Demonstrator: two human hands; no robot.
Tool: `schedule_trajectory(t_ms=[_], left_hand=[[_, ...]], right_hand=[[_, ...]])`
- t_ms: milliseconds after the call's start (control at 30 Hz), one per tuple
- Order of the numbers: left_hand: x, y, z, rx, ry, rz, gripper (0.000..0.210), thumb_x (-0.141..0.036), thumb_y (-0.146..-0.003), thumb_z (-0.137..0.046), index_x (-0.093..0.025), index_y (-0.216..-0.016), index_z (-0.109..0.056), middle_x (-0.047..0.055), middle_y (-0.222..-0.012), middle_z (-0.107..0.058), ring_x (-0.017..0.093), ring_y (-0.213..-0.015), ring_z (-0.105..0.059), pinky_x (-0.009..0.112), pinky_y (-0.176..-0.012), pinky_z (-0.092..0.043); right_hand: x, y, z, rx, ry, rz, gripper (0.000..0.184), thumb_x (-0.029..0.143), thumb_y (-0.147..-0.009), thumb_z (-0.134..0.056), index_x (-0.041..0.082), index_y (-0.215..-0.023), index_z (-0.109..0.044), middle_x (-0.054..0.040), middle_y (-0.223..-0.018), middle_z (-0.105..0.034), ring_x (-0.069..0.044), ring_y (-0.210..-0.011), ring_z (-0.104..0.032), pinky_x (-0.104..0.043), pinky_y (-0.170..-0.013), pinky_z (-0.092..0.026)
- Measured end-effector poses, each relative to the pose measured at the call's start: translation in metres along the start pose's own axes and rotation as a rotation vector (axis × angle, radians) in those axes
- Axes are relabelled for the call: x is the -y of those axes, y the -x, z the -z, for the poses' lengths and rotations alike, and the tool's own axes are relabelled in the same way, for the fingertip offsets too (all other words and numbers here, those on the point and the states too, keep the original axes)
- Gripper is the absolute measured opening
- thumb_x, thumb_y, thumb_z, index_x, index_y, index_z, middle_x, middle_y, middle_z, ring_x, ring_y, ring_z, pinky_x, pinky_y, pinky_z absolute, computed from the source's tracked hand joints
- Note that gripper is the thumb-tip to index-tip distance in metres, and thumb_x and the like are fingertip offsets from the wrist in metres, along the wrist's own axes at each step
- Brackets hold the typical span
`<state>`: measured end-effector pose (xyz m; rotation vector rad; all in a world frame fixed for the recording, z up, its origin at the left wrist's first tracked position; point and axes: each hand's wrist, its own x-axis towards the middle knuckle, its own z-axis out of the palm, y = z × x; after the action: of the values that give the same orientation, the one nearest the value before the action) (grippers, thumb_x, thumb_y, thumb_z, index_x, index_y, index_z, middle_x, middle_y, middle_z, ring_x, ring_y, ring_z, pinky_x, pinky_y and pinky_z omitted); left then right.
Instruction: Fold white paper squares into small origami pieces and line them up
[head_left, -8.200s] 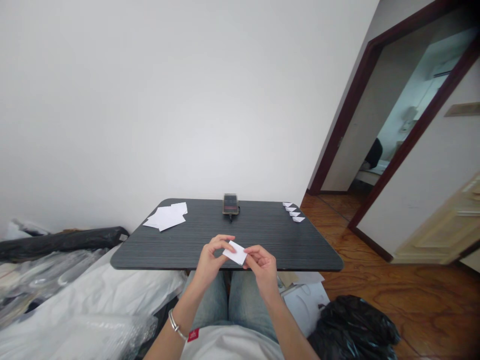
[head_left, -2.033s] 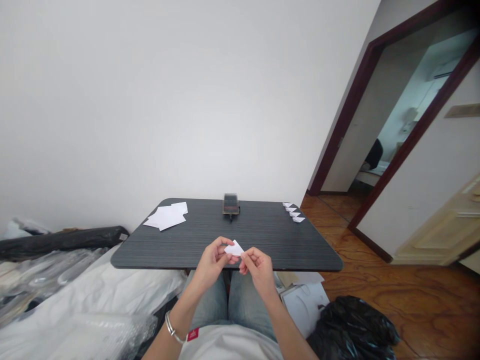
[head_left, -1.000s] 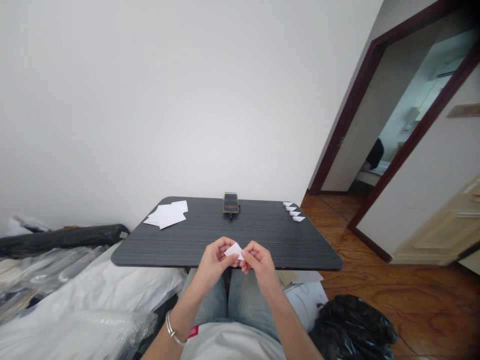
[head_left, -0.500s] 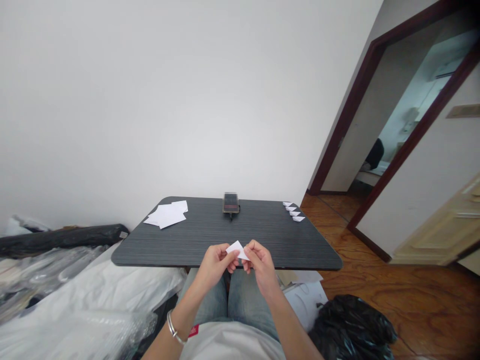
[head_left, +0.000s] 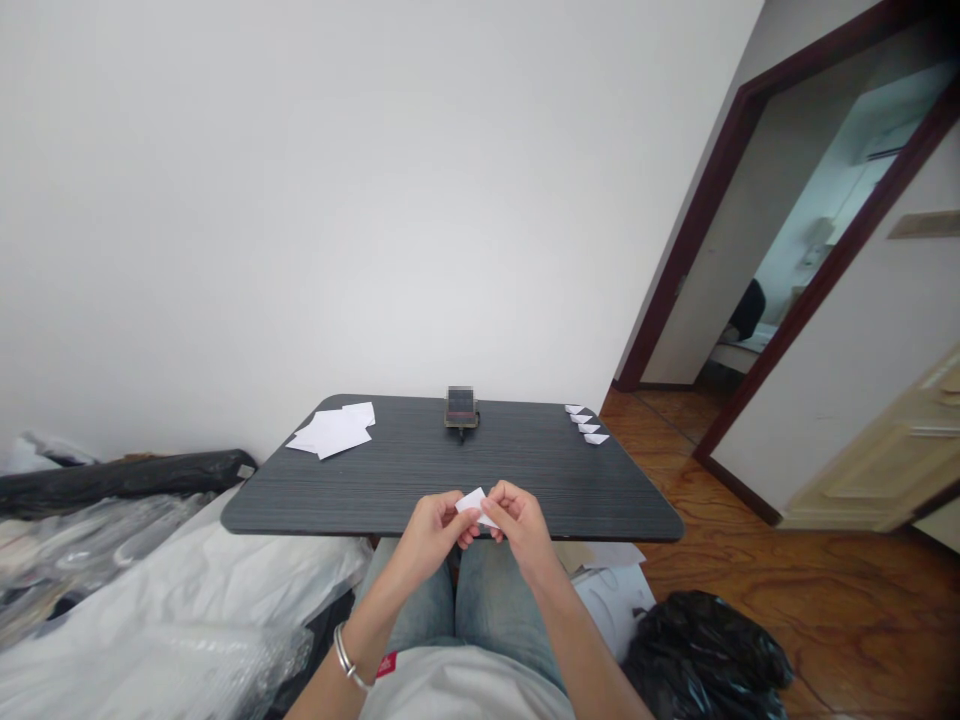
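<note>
Between my two hands is a small piece of folded white paper (head_left: 470, 500), held just above the table's near edge. My left hand (head_left: 437, 525) pinches its left side, thumb on top. On the right side, my right hand (head_left: 517, 515) grips it with the thumb laid over the paper. My fingers cover part of the paper, so its full shape is hidden. Several small folded white papers (head_left: 585, 428) lie in a row at the table's right end. Loose white sheets (head_left: 334, 433) are spread in an overlapping pile at the left.
The dark table (head_left: 420, 470) stands against a white wall. A small dark device on a stand (head_left: 460, 407) sits at its back middle. Plastic-wrapped goods (head_left: 187, 580) lie to my left. A black plastic bag (head_left: 705, 650) rests on the wooden floor at right.
My right thumb has moved left and further over the folded paper, covering more of it. The paper sits slightly lower. The other papers have stayed in place.
</note>
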<state>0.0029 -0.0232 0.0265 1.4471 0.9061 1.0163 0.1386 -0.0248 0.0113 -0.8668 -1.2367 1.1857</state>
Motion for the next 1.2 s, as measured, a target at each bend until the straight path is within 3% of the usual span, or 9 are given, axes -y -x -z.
schedule_trajectory(t_ms=[200,433,867,1000,1067,1200], left_hand=[[0.003,-0.002,0.001,0.065,0.083,0.035,0.025,-0.033,-0.062,-0.069,-0.011,-0.063,-0.059,0.001,-0.054,-0.062,0.009,-0.045,-0.052,0.02,-0.047,-0.042],[0.002,-0.001,0.002,0.091,0.081,0.009,0.021,-0.031,-0.068,-0.065,-0.01,-0.07,-0.062,0.003,-0.06,-0.064,0.01,-0.049,-0.054,0.02,-0.05,-0.043],[0.008,-0.003,0.006,0.091,0.174,0.043,0.037,-0.044,-0.067,-0.063,-0.007,-0.065,-0.063,0.007,-0.057,-0.064,0.012,-0.049,-0.057,0.023,-0.051,-0.045],[0.008,-0.003,0.007,0.111,0.181,0.041,0.038,-0.045,-0.069,-0.061,-0.007,-0.066,-0.062,0.007,-0.058,-0.063,0.011,-0.049,-0.057,0.022,-0.05,-0.045],[0.007,-0.003,0.008,0.106,0.186,0.02,0.039,-0.045,-0.073,-0.057,-0.008,-0.065,-0.061,0.006,-0.058,-0.062,0.011,-0.05,-0.056,0.021,-0.049,-0.045],[0.001,-0.002,0.009,0.039,0.213,-0.03,0.032,-0.04,-0.075,-0.056,-0.01,-0.085,-0.059,0.005,-0.068,-0.063,0.011,-0.056,-0.057,0.02,-0.048,-0.046]], right_hand=[[0.0,0.003,-0.004,-0.046,0.011,0.051,0.032,0.042,-0.071,-0.06,0.018,-0.058,-0.044,0.0065,-0.044,-0.044,-0.005,-0.036,-0.036,-0.016,-0.035,-0.027],[-0.003,0.003,-0.002,-0.05,0.04,0.06,0.032,0.044,-0.071,-0.059,0.018,-0.058,-0.044,0.0066,-0.043,-0.045,-0.005,-0.034,-0.035,-0.017,-0.035,-0.027],[-0.008,0.0,0.002,-0.095,0.157,0.11,0.027,0.037,-0.074,-0.056,0.017,-0.059,-0.049,0.006,-0.044,-0.045,-0.005,-0.036,-0.035,-0.018,-0.036,-0.027],[-0.009,-0.001,0.002,-0.122,0.115,0.093,0.027,0.038,-0.073,-0.058,0.017,-0.058,-0.05,0.0072,-0.043,-0.043,-0.005,-0.035,-0.033,-0.019,-0.04,-0.035],[-0.011,-0.002,0.003,-0.143,0.081,0.07,0.028,0.04,-0.071,-0.059,0.017,-0.058,-0.05,0.0069,-0.043,-0.044,-0.005,-0.034,-0.033,-0.018,-0.038,-0.032],[-0.015,-0.003,0.006,-0.182,-0.026,0.002,0.03,0.043,-0.07,-0.06,0.016,-0.061,-0.052,0.0058,-0.043,-0.046,-0.004,-0.033,-0.034,-0.016,-0.033,-0.024]])
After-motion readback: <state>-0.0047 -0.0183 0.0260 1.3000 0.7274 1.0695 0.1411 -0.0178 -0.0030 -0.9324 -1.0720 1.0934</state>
